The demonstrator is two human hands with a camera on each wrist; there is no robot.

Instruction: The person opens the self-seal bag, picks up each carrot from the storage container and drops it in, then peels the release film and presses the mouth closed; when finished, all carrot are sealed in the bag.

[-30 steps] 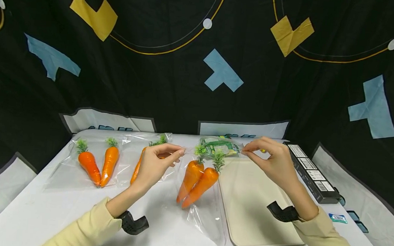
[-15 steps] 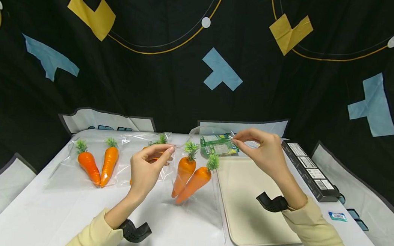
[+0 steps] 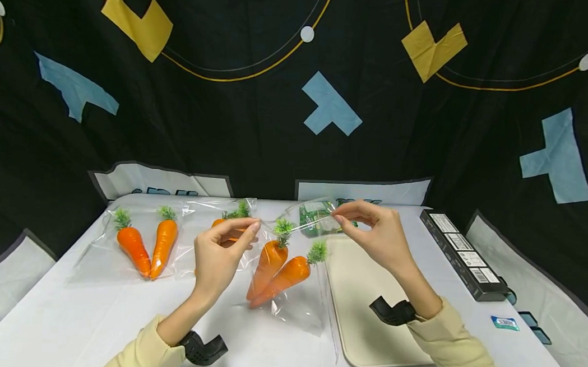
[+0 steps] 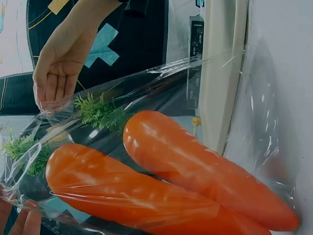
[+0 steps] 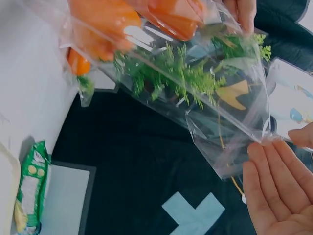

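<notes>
Clear, crinkly plastic is what I have hold of: a see-through bag [image 3: 288,273] with two orange carrots [image 3: 276,269] inside, leafy tops toward my fingers. My left hand [image 3: 219,254] pinches one corner of the bag's open mouth between thumb and forefinger, and my right hand [image 3: 374,236] pinches the opposite corner the same way, the other fingers loosely spread. The bag hangs between the two pinches, its lower end sagging onto the white table [image 3: 63,315] just below my grip.

The hold looks thin to me. Only the film's edge sits between my fingertips, and the carrots' weight pulls down and away from it, so I judge the slick plastic could slide out of either pinch and the bag flop down. If I pull the corners too far apart, the mouth could stretch flat or tear; if I tilt the mouth downward, the carrots could slip out green end first.

Just right of the bag, under my right wrist, lies a cream tray [image 3: 367,300]. Beyond my right fingers sits a green packet [image 3: 317,218], and farther right a long black box [image 3: 463,255]. Left of my left hand lie another bagged pair of carrots [image 3: 144,241] and, closer, one more bag with a carrot [image 3: 225,227]. Behind it all hangs a black cloth backdrop [image 3: 257,125] with blue and yellow patches.
</notes>
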